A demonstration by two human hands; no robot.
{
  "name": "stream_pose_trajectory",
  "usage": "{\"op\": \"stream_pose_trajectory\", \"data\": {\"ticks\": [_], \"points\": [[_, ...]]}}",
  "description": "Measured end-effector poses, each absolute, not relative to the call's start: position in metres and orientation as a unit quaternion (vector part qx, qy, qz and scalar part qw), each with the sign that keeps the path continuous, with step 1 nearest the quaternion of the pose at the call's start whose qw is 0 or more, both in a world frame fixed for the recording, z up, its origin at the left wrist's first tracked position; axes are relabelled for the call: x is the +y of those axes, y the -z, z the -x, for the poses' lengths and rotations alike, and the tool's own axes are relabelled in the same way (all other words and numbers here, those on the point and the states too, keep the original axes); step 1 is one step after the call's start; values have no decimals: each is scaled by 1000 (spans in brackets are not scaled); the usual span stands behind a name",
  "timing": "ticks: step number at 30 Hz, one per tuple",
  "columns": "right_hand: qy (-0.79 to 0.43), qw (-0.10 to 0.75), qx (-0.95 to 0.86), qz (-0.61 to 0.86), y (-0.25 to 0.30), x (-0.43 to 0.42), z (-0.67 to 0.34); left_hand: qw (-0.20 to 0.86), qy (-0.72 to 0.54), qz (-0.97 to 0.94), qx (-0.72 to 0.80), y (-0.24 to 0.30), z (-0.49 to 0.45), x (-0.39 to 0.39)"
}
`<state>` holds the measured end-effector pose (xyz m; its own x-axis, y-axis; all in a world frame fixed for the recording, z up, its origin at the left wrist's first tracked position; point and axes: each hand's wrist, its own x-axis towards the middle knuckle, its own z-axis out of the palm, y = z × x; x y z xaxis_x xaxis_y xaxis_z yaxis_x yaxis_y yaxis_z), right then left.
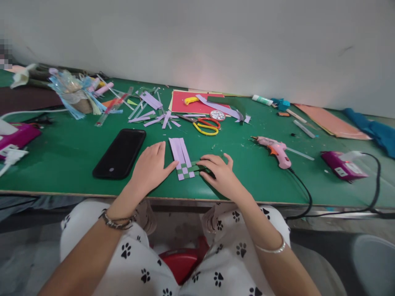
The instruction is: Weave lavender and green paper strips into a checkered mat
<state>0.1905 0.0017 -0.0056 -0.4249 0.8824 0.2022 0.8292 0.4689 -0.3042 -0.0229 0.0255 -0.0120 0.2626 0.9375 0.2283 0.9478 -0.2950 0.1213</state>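
A small paper weave [184,169] lies on the green tabletop, its lilac strips [179,150] crossed near the lower end by green paper strips [197,167] in a checkered pattern. My left hand [152,166] rests at the left side of the weave, thumb stretched out to its edge and the other fingers bent toward the table. On the right, the green strip ends run under my right hand [219,174]. Its fingers are spread, with fingertips on or close to those strips; exact contact is partly hidden.
Left of the weave lies a black phone [119,154]. Scissors [206,124], lilac paper scraps [151,100] and red paper [191,102] are behind it. A pink glue gun [276,151] with a cord sits to the right, near a purple power socket [344,165].
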Motion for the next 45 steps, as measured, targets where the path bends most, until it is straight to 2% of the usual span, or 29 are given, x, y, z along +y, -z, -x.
{"op": "stream_pose_trajectory", "data": {"ticks": [3,10,19,27,39,45], "points": [[-83,178,-840,506,6,2,-191,26,154,804,-574,14,20,24],[-90,177,-838,509,5,1,-190,-38,216,816,-535,16,18,25],[-83,156,-838,516,2,0,-189,-54,188,846,-496,12,19,28],[-109,170,-832,516,2,1,-189,-3,120,856,-503,7,20,25],[-92,163,-838,513,2,1,-190,-30,165,808,-565,9,18,29],[-93,172,-839,507,3,1,-190,54,213,785,-580,5,15,19]]}}
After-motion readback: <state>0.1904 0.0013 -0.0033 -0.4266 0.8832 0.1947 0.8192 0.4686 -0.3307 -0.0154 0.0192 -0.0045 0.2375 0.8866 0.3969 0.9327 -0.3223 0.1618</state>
